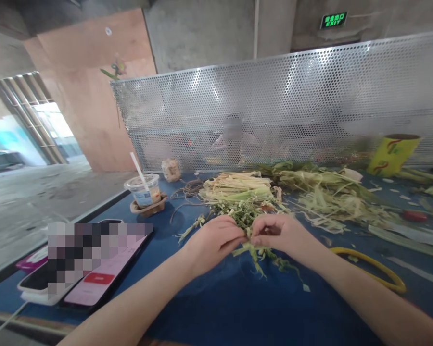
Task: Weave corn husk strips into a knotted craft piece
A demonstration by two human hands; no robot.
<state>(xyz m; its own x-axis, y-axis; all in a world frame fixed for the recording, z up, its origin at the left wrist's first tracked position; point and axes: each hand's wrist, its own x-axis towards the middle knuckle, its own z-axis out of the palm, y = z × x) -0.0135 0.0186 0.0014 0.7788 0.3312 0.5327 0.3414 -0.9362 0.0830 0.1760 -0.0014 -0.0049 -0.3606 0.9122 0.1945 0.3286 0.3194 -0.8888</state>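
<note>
Both my hands meet over the middle of the blue table [216, 307], at a bundle of green braided or knotted plant strands [243, 211]. My left hand [216, 238] is closed, its fingers pinched on the bundle's near end. Close beside it, my right hand [279, 233] is curled, with thumb and fingertips pinched at the same spot. The exact piece between the fingertips is too small to make out. Loose green ends hang toward me below the hands. Just beyond lies a stack of pale corn husks [238, 185].
At left are two phones [104, 283] and a lidded cup [142, 192] with a straw in a cardboard holder. Loose husks [332, 192] spread at right, near a yellow ring [375, 266] and a yellow roll [393, 154]. A perforated metal screen [292, 105] stands behind the table.
</note>
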